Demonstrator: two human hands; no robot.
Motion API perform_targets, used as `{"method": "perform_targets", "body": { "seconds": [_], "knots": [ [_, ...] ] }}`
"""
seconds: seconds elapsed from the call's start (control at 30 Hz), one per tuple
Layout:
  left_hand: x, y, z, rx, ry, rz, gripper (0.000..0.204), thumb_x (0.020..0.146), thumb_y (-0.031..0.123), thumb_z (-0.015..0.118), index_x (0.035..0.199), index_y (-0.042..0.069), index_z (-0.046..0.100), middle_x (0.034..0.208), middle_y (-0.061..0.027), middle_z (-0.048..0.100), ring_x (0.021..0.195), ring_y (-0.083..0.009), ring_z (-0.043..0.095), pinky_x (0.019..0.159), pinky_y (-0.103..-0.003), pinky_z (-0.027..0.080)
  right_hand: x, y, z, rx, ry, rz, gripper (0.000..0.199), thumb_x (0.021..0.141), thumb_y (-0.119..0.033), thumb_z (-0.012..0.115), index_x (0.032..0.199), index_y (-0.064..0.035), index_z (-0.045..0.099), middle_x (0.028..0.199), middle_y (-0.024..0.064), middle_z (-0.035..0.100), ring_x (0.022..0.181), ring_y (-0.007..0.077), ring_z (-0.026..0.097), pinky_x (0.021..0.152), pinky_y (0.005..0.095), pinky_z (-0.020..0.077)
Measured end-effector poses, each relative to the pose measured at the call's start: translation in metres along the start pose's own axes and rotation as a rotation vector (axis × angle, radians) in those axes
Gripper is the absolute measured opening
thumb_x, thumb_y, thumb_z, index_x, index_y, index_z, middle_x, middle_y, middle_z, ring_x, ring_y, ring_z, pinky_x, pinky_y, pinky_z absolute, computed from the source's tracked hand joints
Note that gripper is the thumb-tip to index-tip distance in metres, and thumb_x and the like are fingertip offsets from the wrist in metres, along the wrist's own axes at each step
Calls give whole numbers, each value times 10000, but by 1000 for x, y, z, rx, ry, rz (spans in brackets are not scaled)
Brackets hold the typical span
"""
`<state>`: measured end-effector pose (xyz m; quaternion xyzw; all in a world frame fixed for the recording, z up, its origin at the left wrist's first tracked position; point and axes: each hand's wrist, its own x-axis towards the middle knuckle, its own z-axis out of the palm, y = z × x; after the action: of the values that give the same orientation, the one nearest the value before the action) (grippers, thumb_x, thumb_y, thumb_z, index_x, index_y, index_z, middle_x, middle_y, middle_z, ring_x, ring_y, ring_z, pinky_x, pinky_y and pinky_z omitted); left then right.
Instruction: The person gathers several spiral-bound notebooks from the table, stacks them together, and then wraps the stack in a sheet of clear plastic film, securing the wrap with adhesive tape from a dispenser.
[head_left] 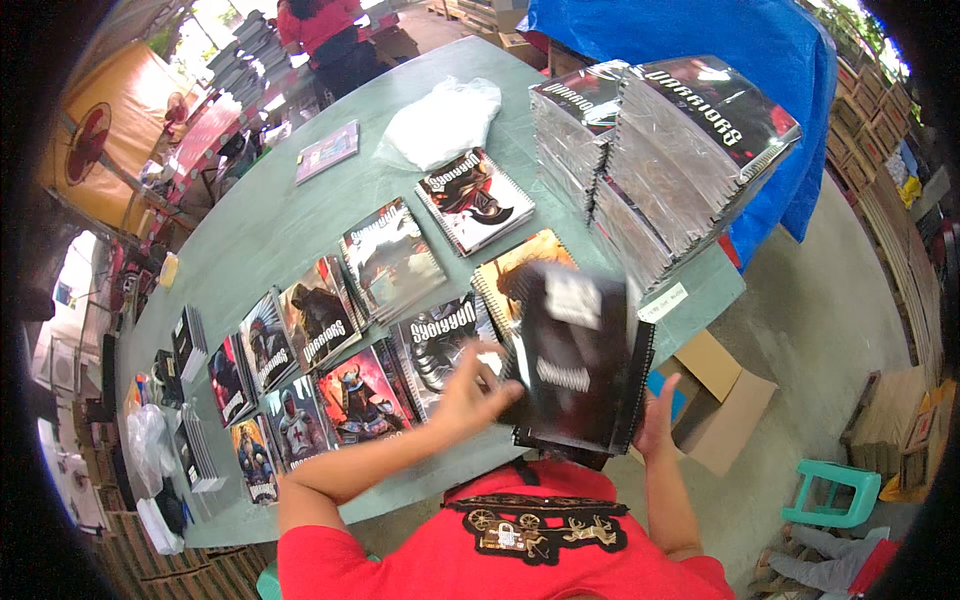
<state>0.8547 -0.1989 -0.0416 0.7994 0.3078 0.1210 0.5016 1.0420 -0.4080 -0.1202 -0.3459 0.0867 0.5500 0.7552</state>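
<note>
A stack of dark spiral-bound notebooks [577, 375] stands tilted in front of my chest, blurred by motion. My right hand [655, 415] is at its right edge, with the palm against the coil side and part of the fingers hidden behind. At the left edge is my left hand [472, 388], fingers and thumb apart, the tips close to the cover; whether they touch it is unclear. Under and beside my left arm lie more spiral notebooks, among them one with a dark armoured figure [437, 335] and one with a red cover [365, 395]. An orange-covered notebook [515, 262] is partly hidden behind the held stack.
Tall stacks of wrapped notebooks [690, 150] rise at the table's far right, beside a blue tarp [810, 60]. A crumpled clear plastic bag [440, 125] lies on the green table [260, 230]. Cardboard [745, 420] and a green stool [830, 492] stand right. Another person [320, 30] is behind.
</note>
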Motion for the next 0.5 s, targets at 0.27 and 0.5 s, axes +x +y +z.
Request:
{"method": "perform_targets", "body": {
  "seconds": [0.27, 0.5],
  "knots": [
    [-51, -72, 4, 933, -38, 500, 448, 781, 268, 557, 1146, 23, 472, 1174, -158, 487, 1052, -272, 504, 935, -455, 327, -2, -9, -7, -410, 105, -170, 660, 621, -77, 741, 1186, 5, 410, 1081, 140, 548, 971, 261, 553, 843, 379, 450],
    [-21, 74, -77, 826, 47, 25, 100, 798, 126, 518, 789, 59, 592, 650, -119, 600, 645, -247, 620, 632, -403, 482, 25, -22, -12, -487, 37, -173, 645, 659, -150, 721, 1195, 1, 395, 1056, 131, 546, 934, 233, 555, 804, 355, 465]
  ]
}}
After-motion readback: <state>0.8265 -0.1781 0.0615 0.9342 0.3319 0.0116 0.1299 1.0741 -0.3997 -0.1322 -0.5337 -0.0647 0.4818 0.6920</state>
